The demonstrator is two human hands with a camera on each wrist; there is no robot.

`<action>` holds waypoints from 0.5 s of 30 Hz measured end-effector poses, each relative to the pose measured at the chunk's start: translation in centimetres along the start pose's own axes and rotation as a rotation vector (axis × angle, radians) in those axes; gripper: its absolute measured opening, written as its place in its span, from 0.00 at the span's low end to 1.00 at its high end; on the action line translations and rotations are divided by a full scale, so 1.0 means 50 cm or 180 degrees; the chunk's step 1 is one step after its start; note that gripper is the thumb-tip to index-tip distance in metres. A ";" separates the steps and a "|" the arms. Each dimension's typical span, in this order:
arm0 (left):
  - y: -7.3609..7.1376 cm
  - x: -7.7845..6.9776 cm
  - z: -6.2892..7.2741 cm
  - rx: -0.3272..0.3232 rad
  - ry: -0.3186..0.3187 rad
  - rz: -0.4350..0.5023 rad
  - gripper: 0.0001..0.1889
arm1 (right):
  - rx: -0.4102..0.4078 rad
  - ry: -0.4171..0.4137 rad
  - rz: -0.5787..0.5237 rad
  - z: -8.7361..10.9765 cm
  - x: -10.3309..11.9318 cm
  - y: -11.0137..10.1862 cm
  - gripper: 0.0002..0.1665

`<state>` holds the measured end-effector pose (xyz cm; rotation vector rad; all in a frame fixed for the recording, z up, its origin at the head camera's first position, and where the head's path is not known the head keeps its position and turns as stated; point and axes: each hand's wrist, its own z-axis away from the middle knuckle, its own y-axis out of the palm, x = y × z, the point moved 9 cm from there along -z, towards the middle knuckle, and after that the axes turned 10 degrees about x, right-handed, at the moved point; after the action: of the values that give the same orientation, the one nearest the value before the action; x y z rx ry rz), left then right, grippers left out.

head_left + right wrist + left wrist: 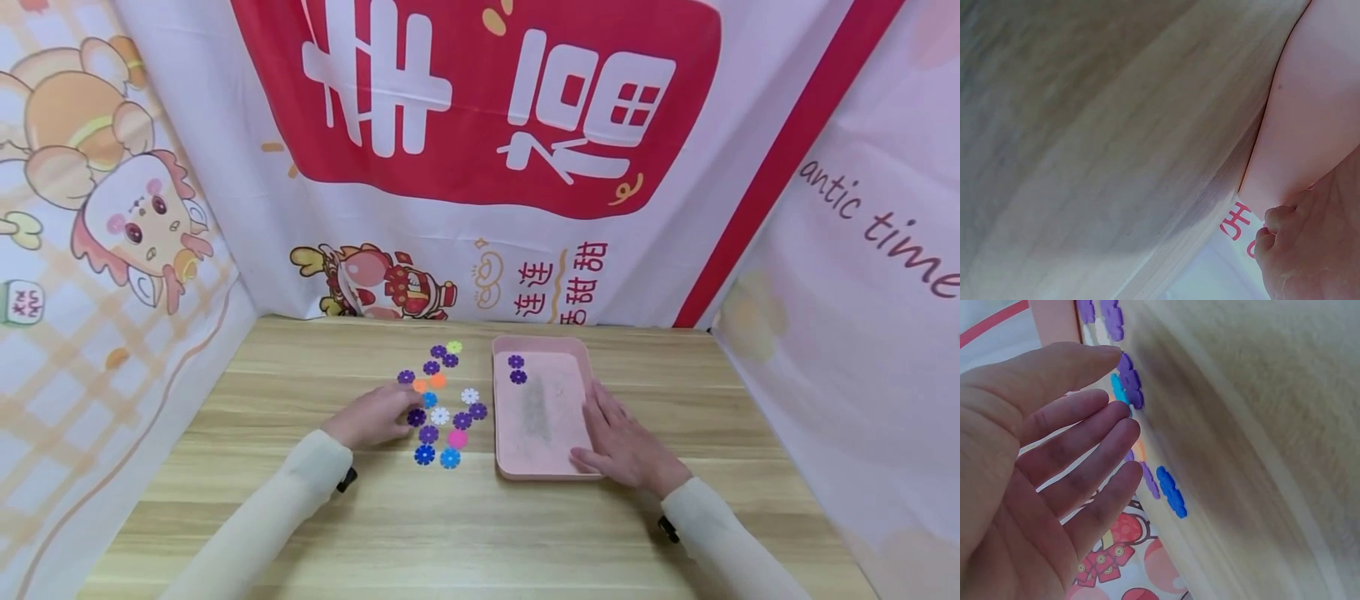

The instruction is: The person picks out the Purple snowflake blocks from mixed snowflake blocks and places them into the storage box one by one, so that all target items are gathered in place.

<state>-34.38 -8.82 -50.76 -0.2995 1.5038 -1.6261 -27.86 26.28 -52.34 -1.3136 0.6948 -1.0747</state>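
Observation:
Several notched plastic snowflake discs lie loose on the wooden table: a pink disc (457, 439), a white disc (440, 416), a yellow-green disc (454, 347), plus purple, orange and blue ones. My left hand (378, 415) hovers low at their left edge, beside a dark purple disc (416, 417). In the left wrist view its thumb and fingers are spread apart, with no disc visibly between them. Two purple discs (517, 377) sit inside the pink tray (555, 454), toward its far left corner. My right hand (630, 442) rests with extended fingers against the tray's right wall.
The wooden table (360, 533) meets a white and red printed cloth (480, 192) at the back. Printed cloths also hang along the left side (120, 350) and right side (847, 350).

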 end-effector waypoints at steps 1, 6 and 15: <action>0.002 0.001 -0.003 0.0000 -0.0005 -0.0014 0.12 | 0.0002 0.0006 -0.0002 0.000 0.000 0.000 0.63; 0.006 -0.002 -0.016 -0.0006 0.0056 -0.0024 0.12 | -0.0017 -0.0012 0.0013 0.001 0.003 -0.003 0.63; 0.008 0.007 -0.029 0.0123 -0.0054 0.0313 0.07 | -0.0006 -0.0007 -0.0002 0.003 0.005 -0.004 0.64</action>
<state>-35.45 -8.04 -51.59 -0.2141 1.4501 -1.5691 -27.68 26.15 -52.08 -1.3167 0.6941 -1.0734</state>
